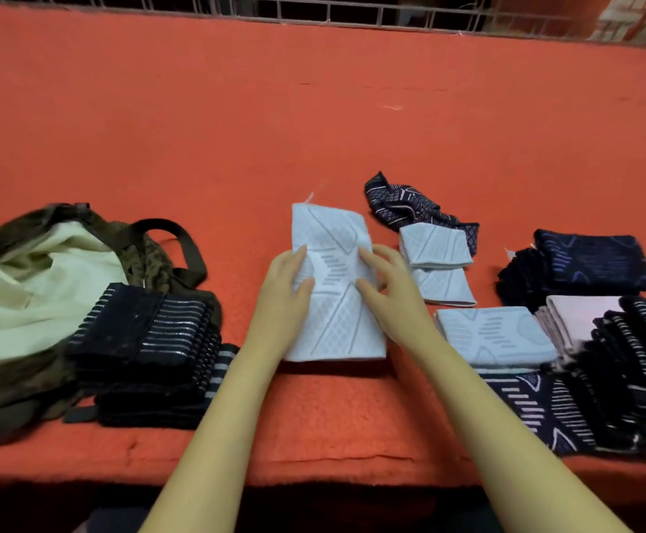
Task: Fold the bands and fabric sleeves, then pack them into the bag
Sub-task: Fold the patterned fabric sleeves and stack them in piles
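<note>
Two slack grips, left hand (287, 288) and right hand (390, 288), touch pale sleeve (338, 328).

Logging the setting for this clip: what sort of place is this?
Likely a garment packing bench: an orange cloth-covered table, stacks of folded knit sleeves, and an open bag beside them.

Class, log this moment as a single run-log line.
step: folding | left hand: rests on light blue sleeve | right hand: touches same sleeve | bag: open, at left | dark folded stack: against bag
</note>
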### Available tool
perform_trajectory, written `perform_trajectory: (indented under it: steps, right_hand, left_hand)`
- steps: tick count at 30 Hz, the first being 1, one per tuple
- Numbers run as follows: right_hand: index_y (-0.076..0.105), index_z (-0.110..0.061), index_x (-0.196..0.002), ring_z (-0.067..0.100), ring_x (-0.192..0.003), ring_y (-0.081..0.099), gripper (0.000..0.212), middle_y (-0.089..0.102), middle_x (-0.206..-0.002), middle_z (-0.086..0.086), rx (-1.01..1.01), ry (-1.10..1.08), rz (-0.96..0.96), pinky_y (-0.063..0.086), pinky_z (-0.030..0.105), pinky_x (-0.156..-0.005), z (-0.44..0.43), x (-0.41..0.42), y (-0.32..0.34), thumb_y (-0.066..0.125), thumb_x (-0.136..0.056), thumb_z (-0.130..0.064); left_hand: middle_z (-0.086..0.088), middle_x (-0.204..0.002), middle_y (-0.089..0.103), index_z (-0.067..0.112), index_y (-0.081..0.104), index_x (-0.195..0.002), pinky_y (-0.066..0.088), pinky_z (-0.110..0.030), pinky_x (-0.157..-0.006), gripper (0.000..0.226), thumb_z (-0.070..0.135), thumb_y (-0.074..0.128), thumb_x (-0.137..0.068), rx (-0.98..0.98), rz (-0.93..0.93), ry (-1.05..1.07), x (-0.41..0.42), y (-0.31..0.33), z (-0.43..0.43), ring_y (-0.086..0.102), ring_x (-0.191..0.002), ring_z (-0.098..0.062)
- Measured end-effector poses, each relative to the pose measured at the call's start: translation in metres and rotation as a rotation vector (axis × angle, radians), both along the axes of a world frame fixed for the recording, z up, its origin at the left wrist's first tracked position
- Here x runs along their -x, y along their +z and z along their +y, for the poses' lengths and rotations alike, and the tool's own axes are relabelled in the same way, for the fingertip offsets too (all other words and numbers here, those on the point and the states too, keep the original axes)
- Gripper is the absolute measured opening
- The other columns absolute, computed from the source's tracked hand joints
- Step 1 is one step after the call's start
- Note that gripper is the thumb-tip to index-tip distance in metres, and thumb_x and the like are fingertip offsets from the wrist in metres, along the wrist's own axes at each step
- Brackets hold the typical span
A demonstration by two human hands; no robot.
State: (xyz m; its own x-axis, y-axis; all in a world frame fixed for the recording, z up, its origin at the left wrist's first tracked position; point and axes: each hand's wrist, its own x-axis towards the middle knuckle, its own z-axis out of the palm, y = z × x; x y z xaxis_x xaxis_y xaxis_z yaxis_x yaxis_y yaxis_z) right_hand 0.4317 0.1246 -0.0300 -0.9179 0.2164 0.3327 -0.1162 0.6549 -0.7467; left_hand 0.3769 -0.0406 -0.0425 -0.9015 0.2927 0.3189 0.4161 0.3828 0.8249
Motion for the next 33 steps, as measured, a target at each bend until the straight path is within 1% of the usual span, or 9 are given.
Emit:
perform_trajectory:
  steps: [2,4,9,12,16,20,23,26,33]
  right_hand:
    - [0.053,-0.004,-0.13,0.025,-0.126,0.042,0.043,0.034,-0.14,0.013,-0.045,-0.011,-0.165,0.03,0.031,-0.11,-0.006,-0.009,-0.022,0.059,-0.087,-0.003]
    - [0.056,-0.003,-0.124,0.026,-0.128,0.04,0.036,0.034,-0.138,0.015,-0.061,-0.012,-0.23,0.024,0.02,-0.107,-0.011,-0.019,-0.038,0.058,-0.088,-0.005]
    - [0.064,-0.007,-0.113,0.024,-0.125,0.038,0.024,0.038,-0.135,0.012,-0.147,0.015,-0.138,0.024,0.024,-0.103,-0.013,-0.031,-0.036,0.059,-0.089,-0.009]
    - [0.068,-0.012,-0.106,0.022,-0.117,0.039,0.02,0.045,-0.132,0.01,-0.24,0.025,-0.1,0.027,0.027,-0.1,-0.009,-0.043,-0.039,0.059,-0.087,-0.012]
    - [0.07,-0.015,-0.097,0.013,-0.11,0.042,0.021,0.055,-0.118,0.005,-0.243,0.057,-0.046,0.025,0.015,-0.097,-0.007,-0.06,-0.048,0.054,-0.085,-0.02]
    - [0.069,-0.016,-0.097,0.021,-0.107,0.05,0.02,0.058,-0.111,0.003,-0.291,0.054,-0.029,0.041,0.035,-0.093,-0.008,-0.061,-0.052,0.053,-0.086,-0.02]
    - [0.068,-0.015,-0.097,0.022,-0.107,0.051,0.024,0.058,-0.111,0.003,-0.288,0.039,-0.014,0.045,0.04,-0.091,-0.011,-0.063,-0.05,0.05,-0.086,-0.024]
    - [0.069,-0.014,-0.096,0.019,-0.106,0.051,0.031,0.058,-0.109,0.001,-0.31,0.064,0.015,0.045,0.04,-0.09,-0.014,-0.068,-0.048,0.051,-0.084,-0.037]
    - [0.068,-0.016,-0.097,0.012,-0.107,0.052,0.034,0.058,-0.111,-0.003,-0.35,0.131,0.025,0.046,0.027,-0.088,-0.016,-0.072,-0.046,0.055,-0.083,-0.045]
  left_hand:
    - [-0.011,-0.144,0.032,0.008,0.047,-0.136,0.021,-0.021,-0.11,0.049,0.008,0.058,-0.089,0.241,-0.068,0.022,-0.009,-0.019,-0.003,0.034,-0.132,-0.025]
    - [-0.011,-0.142,0.035,0.011,0.057,-0.127,0.025,-0.035,-0.108,0.04,0.013,0.06,-0.088,0.379,-0.04,0.06,-0.018,-0.033,-0.005,0.035,-0.128,-0.031]
    - [-0.011,-0.126,0.05,0.013,0.066,-0.107,0.037,-0.046,-0.094,0.02,0.016,0.061,-0.088,0.412,0.209,0.106,-0.032,-0.031,-0.009,0.044,-0.112,-0.031]
    - [-0.003,-0.107,0.053,0.014,0.065,-0.101,0.044,-0.042,-0.089,0.015,0.018,0.063,-0.087,0.341,0.274,-0.01,-0.04,-0.027,-0.015,0.049,-0.099,-0.023]
    - [0.013,-0.092,0.05,0.023,0.062,-0.094,0.042,-0.029,-0.084,0.018,0.039,0.061,-0.085,0.312,0.238,-0.206,-0.053,-0.028,-0.027,0.048,-0.087,-0.007]
    - [0.019,-0.092,0.047,0.033,0.062,-0.092,0.03,-0.023,-0.084,0.035,0.062,0.054,-0.074,0.369,0.228,-0.249,-0.059,-0.04,-0.034,0.044,-0.09,-0.002]
    - [0.018,-0.091,0.048,0.033,0.063,-0.091,0.025,-0.02,-0.079,0.032,0.06,0.05,-0.079,0.367,0.257,-0.207,-0.06,-0.042,-0.033,0.041,-0.088,-0.001]
    - [0.013,-0.092,0.05,0.03,0.064,-0.091,0.03,-0.025,-0.078,0.03,0.054,0.047,-0.086,0.406,0.327,-0.18,-0.063,-0.042,-0.032,0.043,-0.086,-0.005]
    - [0.008,-0.091,0.054,0.023,0.064,-0.091,0.035,-0.027,-0.072,0.029,0.045,0.045,-0.09,0.454,0.424,-0.169,-0.065,-0.041,-0.033,0.043,-0.083,-0.009]
